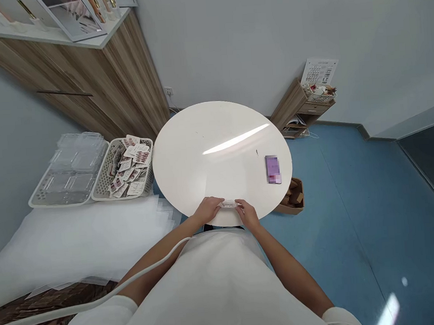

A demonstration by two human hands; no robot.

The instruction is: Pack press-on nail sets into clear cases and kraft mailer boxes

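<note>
A small clear packet (228,204) with faint print lies between my hands at the near edge of the round white table (186,150). My left hand (210,208) grips its left end with fingers pressed together. At the packet's right end, my right hand (245,212) pinches the other side. Faint outlines of a flat, pale sheet show on the tabletop just beyond my hands. A purple, pixelated flat object (273,169) rests near the table's right edge, with a tiny dark item (257,152) beside it.
Left of the table are a basket of printed cards (150,162), a basket of clear plastic boxes (72,167) and stacked translucent sheets (96,235). A cardboard box (297,196) stands on the floor at right, below a small wooden cabinet (290,100). A white cable crosses my left arm.
</note>
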